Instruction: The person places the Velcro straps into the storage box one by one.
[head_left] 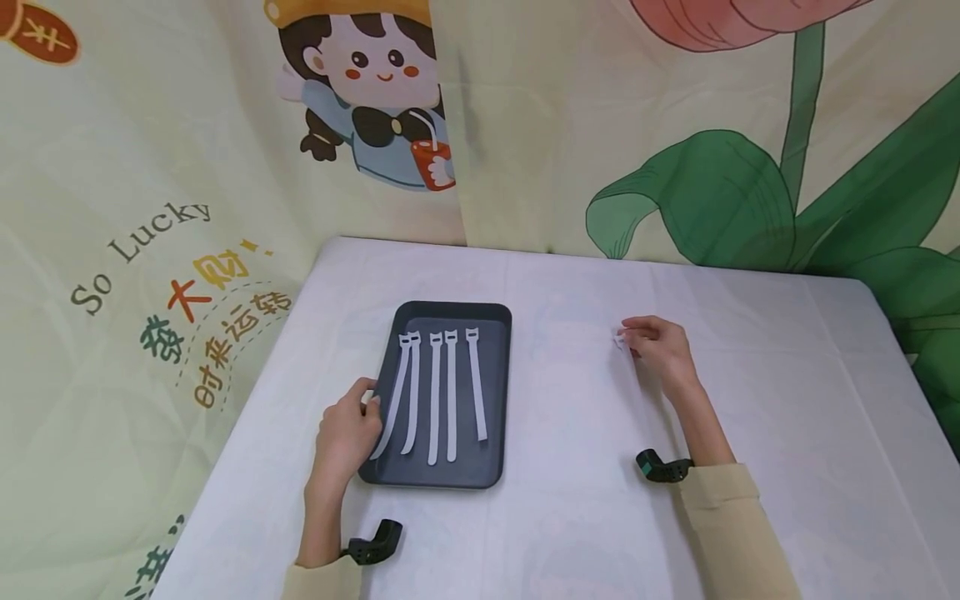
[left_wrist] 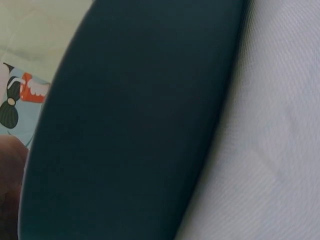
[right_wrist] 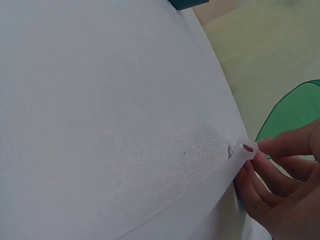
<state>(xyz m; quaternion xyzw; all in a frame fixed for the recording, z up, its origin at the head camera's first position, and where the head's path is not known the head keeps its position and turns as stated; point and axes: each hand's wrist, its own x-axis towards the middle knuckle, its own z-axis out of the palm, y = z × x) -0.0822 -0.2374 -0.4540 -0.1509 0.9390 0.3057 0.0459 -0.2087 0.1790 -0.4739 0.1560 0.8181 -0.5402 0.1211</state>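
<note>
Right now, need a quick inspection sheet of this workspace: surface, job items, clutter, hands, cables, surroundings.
Surface: table under a white cloth, flat.
Job's things: dark tray holding five white straps side by side; one more white strap lies on the cloth.
Clutter: nothing seen.
Hands: left hand grips the tray's left edge; right hand pinches the loose strap's head.
Cables: nothing seen.
Surroundings: printed cartoon and leaf backdrop.

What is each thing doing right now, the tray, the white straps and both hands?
Tray: flat on the table, holding five straps.
Straps in the tray: lying lengthwise, side by side.
Loose strap: head end pinched.
Left hand: fingers on the tray's left edge.
Right hand: pinching the loose strap.
</note>
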